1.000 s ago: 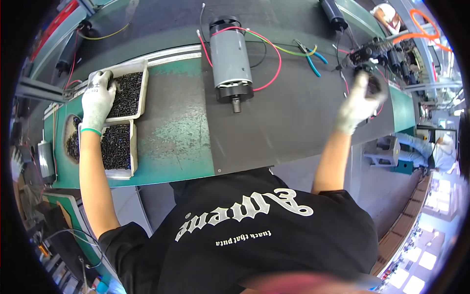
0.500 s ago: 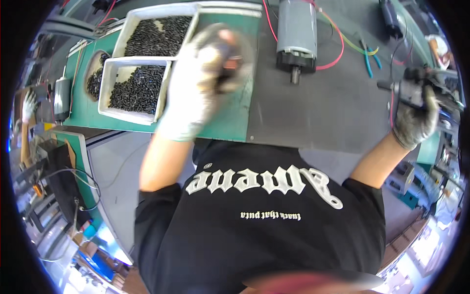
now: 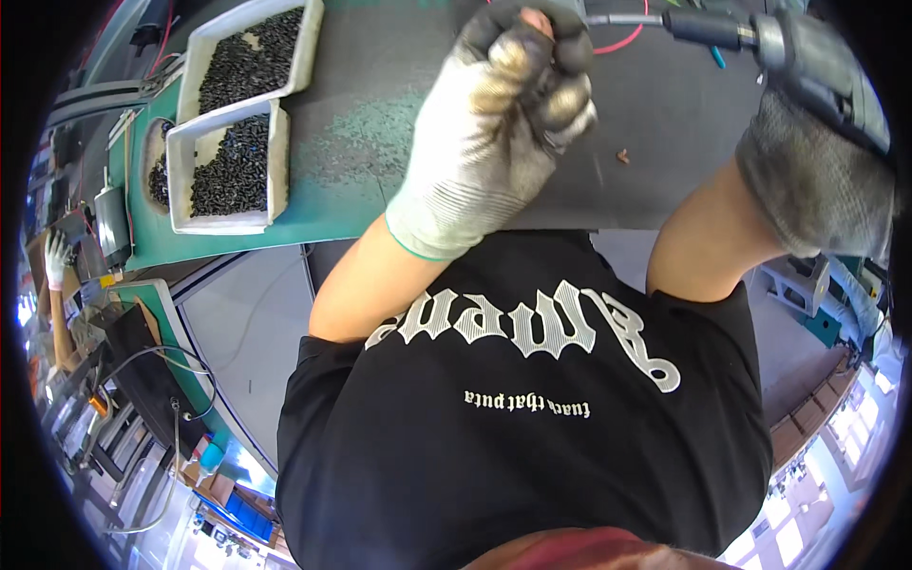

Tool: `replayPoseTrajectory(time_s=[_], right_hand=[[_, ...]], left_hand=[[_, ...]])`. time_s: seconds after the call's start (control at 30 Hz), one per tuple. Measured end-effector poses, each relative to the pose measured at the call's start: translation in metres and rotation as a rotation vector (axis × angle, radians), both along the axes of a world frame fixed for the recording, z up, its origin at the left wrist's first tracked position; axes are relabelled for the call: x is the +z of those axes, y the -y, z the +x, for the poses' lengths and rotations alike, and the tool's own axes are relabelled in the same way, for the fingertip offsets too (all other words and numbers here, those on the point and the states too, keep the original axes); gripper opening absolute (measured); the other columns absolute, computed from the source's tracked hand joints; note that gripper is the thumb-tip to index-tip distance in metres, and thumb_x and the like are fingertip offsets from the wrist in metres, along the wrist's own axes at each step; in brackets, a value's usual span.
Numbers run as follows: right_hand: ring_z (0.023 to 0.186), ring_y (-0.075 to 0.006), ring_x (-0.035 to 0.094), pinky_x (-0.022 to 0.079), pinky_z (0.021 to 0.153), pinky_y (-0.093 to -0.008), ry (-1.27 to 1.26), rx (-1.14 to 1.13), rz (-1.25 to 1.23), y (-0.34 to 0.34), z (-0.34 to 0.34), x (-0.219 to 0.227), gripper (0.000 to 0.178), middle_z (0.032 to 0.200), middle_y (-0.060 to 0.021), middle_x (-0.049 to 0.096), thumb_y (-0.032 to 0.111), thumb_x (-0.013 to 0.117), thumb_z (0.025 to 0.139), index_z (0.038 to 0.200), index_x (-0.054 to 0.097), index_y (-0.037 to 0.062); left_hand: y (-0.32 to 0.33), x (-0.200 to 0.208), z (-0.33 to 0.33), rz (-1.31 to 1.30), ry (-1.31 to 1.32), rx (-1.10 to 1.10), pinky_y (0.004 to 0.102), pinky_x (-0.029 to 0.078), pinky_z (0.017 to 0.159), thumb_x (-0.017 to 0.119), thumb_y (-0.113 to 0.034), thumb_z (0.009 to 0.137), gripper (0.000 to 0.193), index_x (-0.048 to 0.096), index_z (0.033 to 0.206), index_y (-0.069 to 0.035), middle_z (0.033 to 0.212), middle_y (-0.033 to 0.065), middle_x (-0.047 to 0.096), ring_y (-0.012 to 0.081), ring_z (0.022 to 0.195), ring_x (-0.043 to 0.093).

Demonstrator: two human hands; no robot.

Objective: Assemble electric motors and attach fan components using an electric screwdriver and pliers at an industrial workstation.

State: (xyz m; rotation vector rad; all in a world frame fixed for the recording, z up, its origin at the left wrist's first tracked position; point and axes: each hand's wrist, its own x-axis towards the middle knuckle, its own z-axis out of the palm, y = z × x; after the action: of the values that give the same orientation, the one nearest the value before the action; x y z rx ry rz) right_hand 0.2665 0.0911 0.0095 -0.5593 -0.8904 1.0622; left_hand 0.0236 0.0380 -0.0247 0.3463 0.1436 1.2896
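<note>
My left hand [image 3: 494,128], in a white work glove with dark, dirty fingertips, is raised at the top middle over the bench. Its fingers are curled in; whatever they hold is hidden among them. One bare fingertip pokes out of the glove. My right hand [image 3: 817,180], in a grey glove, is wrapped round a power screwdriver [image 3: 708,28] at the upper right. The tool's long thin bit points left and its end lies close beside my left fingers. A red wire [image 3: 622,40] curves behind the bit.
Two white bins [image 3: 281,176] of small black parts stand on the green mat [image 3: 332,204] at the left. A small brown scrap [image 3: 622,156] lies on the dark benchtop [image 3: 655,123]. A grey motor [image 3: 111,226] is farther left, near another person's gloved hand [image 3: 57,258].
My left hand has moved right, away from the bins. My right hand has brought the screwdriver up and inward, its bit now beside the left hand. The grey motor at top middle is mostly lost from view.
</note>
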Motion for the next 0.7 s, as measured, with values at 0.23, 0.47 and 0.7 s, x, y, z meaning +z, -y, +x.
replayPoseTrajectory(time_s=[0.23,0.47,0.7], right_hand=[[0.1,-0.0283,0.061,0.051,0.091,-0.0449,-0.013,0.01,-0.002,-0.008,0.006,-0.012,0.036,0.114,-0.0239,0.061,0.006,0.055,0.086,0.12,0.053,-0.0079],[0.099,-0.0285,0.06,0.051,0.09,-0.0446,-0.011,0.047,0.033,-0.004,-0.016,-0.004,0.035,0.113,-0.0243,0.061,0.007,0.053,0.087,0.118,0.054,-0.0083],[0.099,-0.0287,0.059,0.052,0.089,-0.0444,-0.024,0.068,0.033,-0.002,-0.017,-0.008,0.034,0.113,-0.0247,0.06,0.008,0.052,0.088,0.117,0.054,-0.0087]], left_hand=[[-0.007,-0.026,0.013,-0.08,0.124,-0.052,0.0266,0.042,0.057,0.057,-0.029,0.096,0.018,0.058,0.101,-0.012,0.092,0.0088,0.063,0.0103,0.06,0.05],[0.011,-0.018,0.023,-0.175,0.05,-0.093,0.0193,0.031,0.054,0.055,-0.028,0.097,0.025,0.057,0.115,-0.01,0.094,-0.0005,0.054,0.0043,0.057,0.034],[0.01,-0.016,0.031,-0.295,0.139,0.02,0.0216,0.044,0.051,0.057,-0.019,0.097,0.012,0.059,0.1,-0.007,0.084,0.0071,0.064,0.0078,0.055,0.054]])
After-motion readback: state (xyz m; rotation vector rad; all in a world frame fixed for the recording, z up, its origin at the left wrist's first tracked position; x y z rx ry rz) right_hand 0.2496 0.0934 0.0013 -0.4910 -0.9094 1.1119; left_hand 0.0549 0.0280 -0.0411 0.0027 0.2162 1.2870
